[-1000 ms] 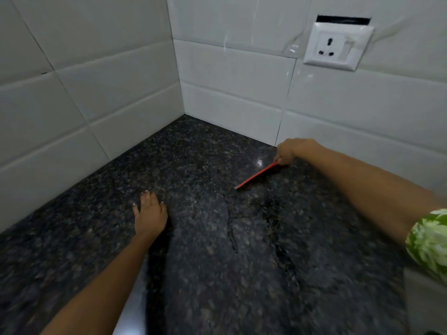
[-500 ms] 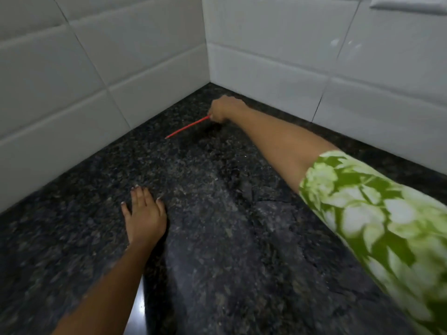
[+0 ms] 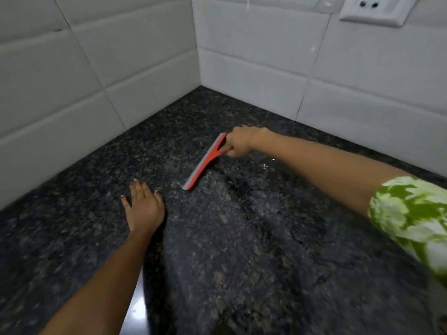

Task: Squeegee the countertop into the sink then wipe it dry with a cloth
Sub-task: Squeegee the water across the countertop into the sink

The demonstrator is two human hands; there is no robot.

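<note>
A red squeegee [image 3: 205,163] with a grey blade lies edge-down on the dark speckled granite countertop [image 3: 242,250], a short way out from the tiled corner. My right hand [image 3: 239,141] is closed around its handle at the far end of the blade. My left hand [image 3: 144,206] rests flat on the countertop, fingers spread, just left of the blade's near tip and not touching it. Wet streaks and smears show on the stone to the right of the blade. No sink and no cloth are in view.
White tiled walls [image 3: 96,81] meet in a corner behind the countertop. A white wall socket [image 3: 372,9] sits high on the right wall. My right sleeve [image 3: 416,221] is green and white.
My right hand has pulled the squeegee back from near the corner toward me and to the right, and the blade has tilted so its grey face shows. My left hand has stayed flat.
</note>
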